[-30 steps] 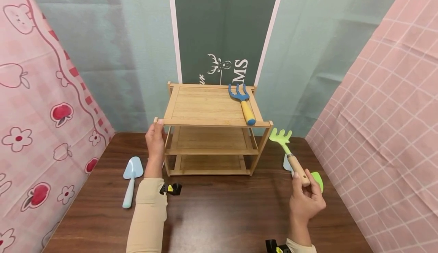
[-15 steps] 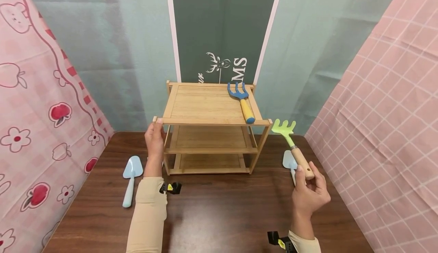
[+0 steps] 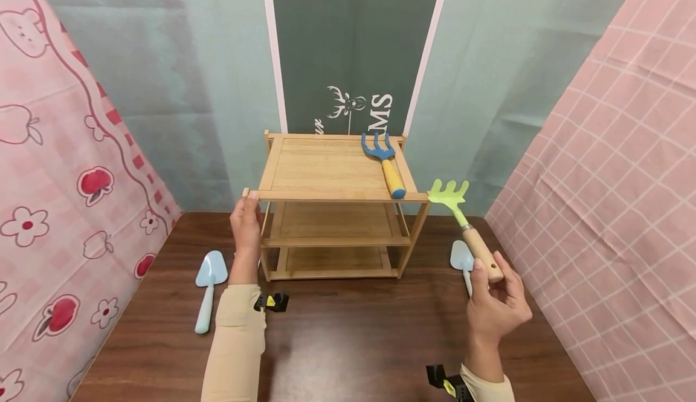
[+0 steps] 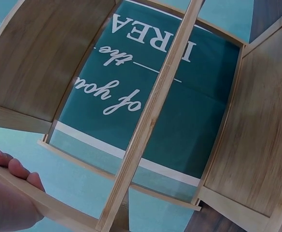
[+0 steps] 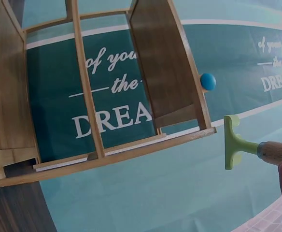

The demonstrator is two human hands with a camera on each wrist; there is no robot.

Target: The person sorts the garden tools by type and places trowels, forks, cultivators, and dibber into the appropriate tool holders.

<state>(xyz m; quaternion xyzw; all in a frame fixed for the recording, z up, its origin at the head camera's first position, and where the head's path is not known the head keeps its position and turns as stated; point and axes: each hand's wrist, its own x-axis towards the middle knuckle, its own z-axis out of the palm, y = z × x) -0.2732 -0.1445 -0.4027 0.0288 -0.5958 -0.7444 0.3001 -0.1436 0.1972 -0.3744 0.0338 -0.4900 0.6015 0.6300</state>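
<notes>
My left hand (image 3: 247, 223) grips the front left post of a three-tier wooden shelf (image 3: 326, 195); in the left wrist view its fingers (image 4: 19, 169) curl round the wood. At the right, my right hand (image 3: 497, 299) pinches the wooden handle of a green hand rake (image 3: 478, 251), tines up and beside the shelf's top right corner. The right wrist view shows the rake head (image 5: 232, 144) apart from the shelf frame (image 5: 131, 150). On the top tier lies a blue hand fork (image 3: 387, 166) with a yellow handle.
A pale blue trowel (image 3: 211, 287) lies on the brown table (image 3: 337, 341) left of my left arm. Another light blue trowel (image 3: 462, 258) lies behind the right hand, partly covered. Curtains hang behind and at both sides.
My right hand has shifted slightly right and up with the rake, uncovering more of the light blue trowel. A green piece beside that hand has gone out of sight. The left hand keeps its place.
</notes>
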